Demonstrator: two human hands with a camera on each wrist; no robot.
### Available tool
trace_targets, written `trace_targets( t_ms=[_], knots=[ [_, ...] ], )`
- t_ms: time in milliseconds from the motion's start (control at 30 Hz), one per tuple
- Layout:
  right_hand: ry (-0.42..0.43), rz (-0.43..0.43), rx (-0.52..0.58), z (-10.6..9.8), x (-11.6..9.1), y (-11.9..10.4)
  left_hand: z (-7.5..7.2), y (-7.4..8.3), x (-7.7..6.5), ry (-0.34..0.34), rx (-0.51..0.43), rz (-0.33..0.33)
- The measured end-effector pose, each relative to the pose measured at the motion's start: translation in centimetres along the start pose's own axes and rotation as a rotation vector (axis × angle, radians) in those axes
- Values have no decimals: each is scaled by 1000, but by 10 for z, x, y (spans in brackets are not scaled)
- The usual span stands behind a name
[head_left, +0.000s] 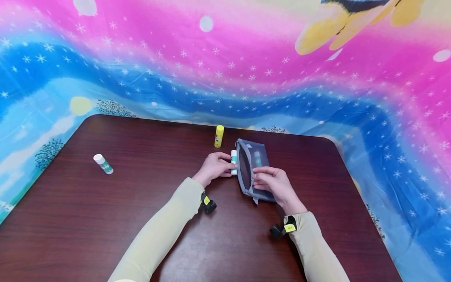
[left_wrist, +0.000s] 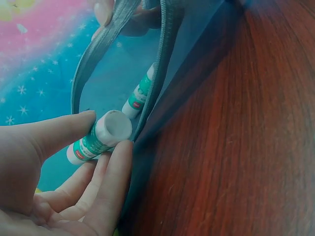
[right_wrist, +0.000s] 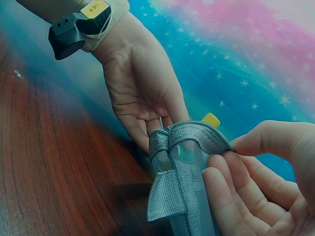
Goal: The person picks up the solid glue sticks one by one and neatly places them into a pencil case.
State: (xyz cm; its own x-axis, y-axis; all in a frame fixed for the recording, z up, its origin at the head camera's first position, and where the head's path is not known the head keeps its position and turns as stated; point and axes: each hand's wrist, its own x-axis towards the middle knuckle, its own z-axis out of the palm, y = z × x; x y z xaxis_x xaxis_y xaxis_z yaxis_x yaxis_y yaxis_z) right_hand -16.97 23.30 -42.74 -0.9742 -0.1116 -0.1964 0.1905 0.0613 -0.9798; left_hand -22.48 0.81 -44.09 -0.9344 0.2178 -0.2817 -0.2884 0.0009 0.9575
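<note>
Between thumb and fingers, my left hand (head_left: 214, 168) pinches a white and green glue stick (left_wrist: 96, 138) right at the mouth of a grey mesh zipper pouch (head_left: 258, 156). The pouch's zipper gapes toward that hand. With thumb and fingertips, my right hand (head_left: 276, 184) pinches the pouch's near zipper edge (right_wrist: 199, 135). Through the mesh, a second white and green glue stick (left_wrist: 140, 94) shows inside the pouch.
A yellow glue stick (head_left: 219, 136) stands upright near the table's back edge, left of the pouch. Another white-capped green glue stick (head_left: 103, 163) is on the left side of the dark wooden table (head_left: 158, 149). A colourful printed cloth (head_left: 169, 78) hangs behind.
</note>
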Motion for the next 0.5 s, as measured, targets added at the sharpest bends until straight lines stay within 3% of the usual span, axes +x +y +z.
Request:
trace_targets(
  t_ms=[500],
  knots=[
    [-3,-3,0,0,-1,-1,9,4,1,57,63,-36]
  ],
)
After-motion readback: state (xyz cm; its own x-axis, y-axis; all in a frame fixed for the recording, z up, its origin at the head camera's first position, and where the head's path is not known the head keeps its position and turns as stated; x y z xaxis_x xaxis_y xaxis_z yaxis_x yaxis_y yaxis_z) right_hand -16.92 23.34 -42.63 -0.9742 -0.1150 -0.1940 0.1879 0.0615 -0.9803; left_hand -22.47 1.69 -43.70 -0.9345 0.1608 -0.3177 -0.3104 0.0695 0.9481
